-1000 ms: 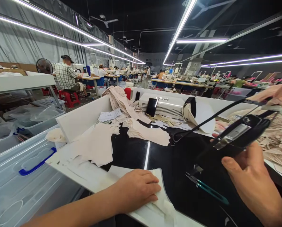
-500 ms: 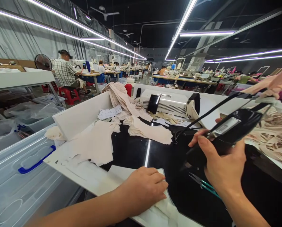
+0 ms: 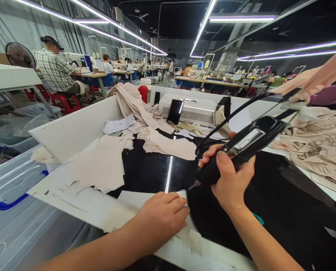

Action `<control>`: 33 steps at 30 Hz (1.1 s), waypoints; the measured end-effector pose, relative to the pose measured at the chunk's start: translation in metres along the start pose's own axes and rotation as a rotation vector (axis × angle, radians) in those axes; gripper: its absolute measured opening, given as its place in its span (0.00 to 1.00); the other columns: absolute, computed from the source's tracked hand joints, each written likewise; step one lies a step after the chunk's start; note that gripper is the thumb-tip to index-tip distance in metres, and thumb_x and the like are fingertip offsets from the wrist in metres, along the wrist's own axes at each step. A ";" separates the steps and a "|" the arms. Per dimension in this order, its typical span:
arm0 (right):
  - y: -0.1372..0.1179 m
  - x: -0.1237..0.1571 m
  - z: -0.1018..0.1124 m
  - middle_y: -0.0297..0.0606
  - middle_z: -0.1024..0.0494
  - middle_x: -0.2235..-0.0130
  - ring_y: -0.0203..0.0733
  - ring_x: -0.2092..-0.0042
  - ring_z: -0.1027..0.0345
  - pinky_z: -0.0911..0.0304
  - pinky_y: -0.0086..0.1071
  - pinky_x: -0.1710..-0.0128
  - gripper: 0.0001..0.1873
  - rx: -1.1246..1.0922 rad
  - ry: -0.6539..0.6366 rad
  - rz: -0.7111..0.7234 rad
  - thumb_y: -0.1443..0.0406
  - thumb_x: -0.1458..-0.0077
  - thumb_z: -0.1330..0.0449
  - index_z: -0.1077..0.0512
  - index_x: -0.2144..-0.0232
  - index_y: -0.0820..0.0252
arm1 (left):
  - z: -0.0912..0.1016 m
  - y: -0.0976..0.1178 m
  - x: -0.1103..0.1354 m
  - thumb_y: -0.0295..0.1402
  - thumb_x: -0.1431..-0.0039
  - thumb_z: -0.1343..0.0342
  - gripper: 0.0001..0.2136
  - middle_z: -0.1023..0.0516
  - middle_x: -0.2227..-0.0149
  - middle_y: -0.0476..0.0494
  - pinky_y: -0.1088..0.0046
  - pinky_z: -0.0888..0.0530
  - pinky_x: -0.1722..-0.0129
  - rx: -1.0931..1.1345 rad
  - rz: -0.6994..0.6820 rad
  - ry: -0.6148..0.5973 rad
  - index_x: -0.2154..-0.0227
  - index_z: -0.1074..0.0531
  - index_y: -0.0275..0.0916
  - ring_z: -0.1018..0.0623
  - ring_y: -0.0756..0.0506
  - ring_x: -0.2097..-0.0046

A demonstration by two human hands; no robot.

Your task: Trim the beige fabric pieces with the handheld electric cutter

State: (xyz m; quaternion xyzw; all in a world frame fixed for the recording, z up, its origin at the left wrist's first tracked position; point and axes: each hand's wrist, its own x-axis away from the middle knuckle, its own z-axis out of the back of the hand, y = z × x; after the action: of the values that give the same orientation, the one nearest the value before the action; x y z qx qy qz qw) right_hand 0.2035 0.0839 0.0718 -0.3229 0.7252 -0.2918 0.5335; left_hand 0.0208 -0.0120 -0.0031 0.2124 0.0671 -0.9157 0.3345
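My left hand [image 3: 158, 217] lies flat, fingers together, pressing a pale cloth piece [image 3: 190, 238] onto a white template sheet [image 3: 128, 201] at the near edge of the black glossy table [image 3: 269, 203]. My right hand [image 3: 230, 177] is wrapped round a black corded hand tool [image 3: 241, 145]. Its metal tip points down, just above the far corner of the pressed cloth by my left fingertips. The tool's black cable [image 3: 235, 113] arcs up to the right.
Beige cloth pieces [image 3: 100, 165] and a folded piece [image 3: 168, 145] lie further back, with a paper slip [image 3: 118, 125], a phone [image 3: 175, 111] and a white machine [image 3: 196, 111]. Lace fabric [image 3: 320, 146] is piled right, under another person's arm [image 3: 311, 81]. Clear bins [image 3: 12, 210] stand left.
My right hand carried the black tool leftward and down, from the right edge to just above the cloth's corner. The view tilted down. My left hand stayed pressed on the cloth.
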 end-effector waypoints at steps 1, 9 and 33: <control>0.000 0.000 -0.001 0.24 0.22 0.66 0.37 0.70 0.27 0.24 0.33 0.70 0.30 -0.008 0.002 0.000 0.48 0.41 0.21 0.27 0.45 0.49 | 0.000 0.000 0.000 0.35 0.20 0.35 0.08 0.13 0.43 0.39 0.63 0.18 0.52 -0.001 0.000 0.006 0.46 0.21 0.36 0.14 0.39 0.43; -0.001 -0.002 -0.010 0.23 0.23 0.69 0.37 0.73 0.29 0.28 0.32 0.74 0.34 -0.066 0.011 -0.068 0.47 0.45 0.20 0.27 0.43 0.48 | 0.003 0.002 -0.001 0.34 0.19 0.37 0.07 0.12 0.44 0.41 0.62 0.18 0.54 -0.004 0.004 0.041 0.48 0.21 0.36 0.14 0.40 0.44; 0.007 0.008 -0.008 0.25 0.18 0.67 0.36 0.72 0.24 0.21 0.32 0.73 0.23 -0.157 -0.037 0.022 0.53 0.39 0.20 0.24 0.50 0.49 | 0.004 -0.001 -0.005 0.32 0.19 0.37 0.07 0.11 0.45 0.41 0.64 0.16 0.53 -0.022 0.007 0.100 0.48 0.20 0.33 0.12 0.41 0.47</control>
State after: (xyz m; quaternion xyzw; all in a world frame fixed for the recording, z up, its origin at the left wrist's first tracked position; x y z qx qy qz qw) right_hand 0.1935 0.0828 0.0638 -0.3609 0.7396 -0.2220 0.5230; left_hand 0.0224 -0.0095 0.0031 0.2546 0.0929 -0.9020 0.3361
